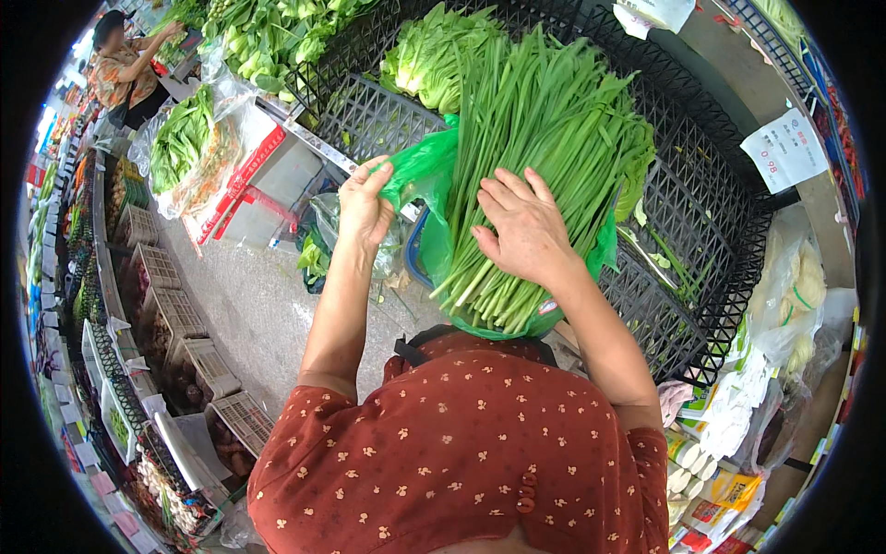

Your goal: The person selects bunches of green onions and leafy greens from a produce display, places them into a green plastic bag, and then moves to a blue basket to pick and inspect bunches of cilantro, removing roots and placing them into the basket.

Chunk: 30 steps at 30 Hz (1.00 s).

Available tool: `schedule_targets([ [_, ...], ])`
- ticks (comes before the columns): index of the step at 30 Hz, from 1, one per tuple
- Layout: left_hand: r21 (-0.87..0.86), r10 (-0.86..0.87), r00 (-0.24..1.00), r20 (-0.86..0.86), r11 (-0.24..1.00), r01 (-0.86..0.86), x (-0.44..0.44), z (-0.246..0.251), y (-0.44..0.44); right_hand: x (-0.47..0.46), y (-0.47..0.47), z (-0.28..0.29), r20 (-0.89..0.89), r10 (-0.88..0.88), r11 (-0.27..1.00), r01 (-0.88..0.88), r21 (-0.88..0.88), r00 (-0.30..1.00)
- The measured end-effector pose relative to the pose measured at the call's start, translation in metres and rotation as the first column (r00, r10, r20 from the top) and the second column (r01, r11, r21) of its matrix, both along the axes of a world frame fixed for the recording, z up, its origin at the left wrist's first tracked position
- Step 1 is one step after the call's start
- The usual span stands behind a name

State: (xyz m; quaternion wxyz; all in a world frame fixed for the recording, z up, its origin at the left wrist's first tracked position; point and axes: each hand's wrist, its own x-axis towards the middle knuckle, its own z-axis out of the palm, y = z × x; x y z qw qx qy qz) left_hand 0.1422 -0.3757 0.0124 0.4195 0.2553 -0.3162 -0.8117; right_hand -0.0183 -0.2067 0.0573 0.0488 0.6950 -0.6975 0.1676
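A large bunch of long flat green leaves, likely garlic chives [526, 131], lies with its cut stem ends towards me on a green plastic bag [432, 163]. My left hand [365, 201] pinches the bag's edge between thumb and fingers, to the left of the bunch. On top of the leaves rests my right hand [522, 225], palm down with its fingers spread. Part of a blue basket rim [414, 253] shows under the bag. Behind the bunch, a head of leafy lettuce [443, 59] sits in a black plastic crate [374, 114].
Black crate mesh [692, 201] with loose leaf scraps lies right. Boxes with bagged lettuce [181, 142] stand left, near crates of vegetables [176, 315] on the floor side. Another person [124, 73] stands at far upper left. Plastic bags [796, 298] hang at the right.
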Motion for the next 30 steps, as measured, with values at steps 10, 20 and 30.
schedule_targets([
  [10, -0.793, 0.378, 0.778, 0.501, 0.56, 0.239, -0.007, -0.014, 0.051, 0.005, -0.005, 0.0, -0.009, -0.041, 0.999, 0.041, -0.005, 0.999],
  [20, -0.572, 0.36, 0.551, 0.753, -0.059, 0.818, 0.047, 0.015, 0.056, 0.006, -0.012, -0.001, -0.239, -0.045, 0.999, 0.045, -0.006, 0.97],
  [30, -0.581, -0.093, 0.726, 0.681, 0.533, 0.614, -0.023, -0.036, 0.017, 0.02, -0.01, -0.005, -0.058, -0.06, 0.998, 0.06, -0.006, 0.996],
])
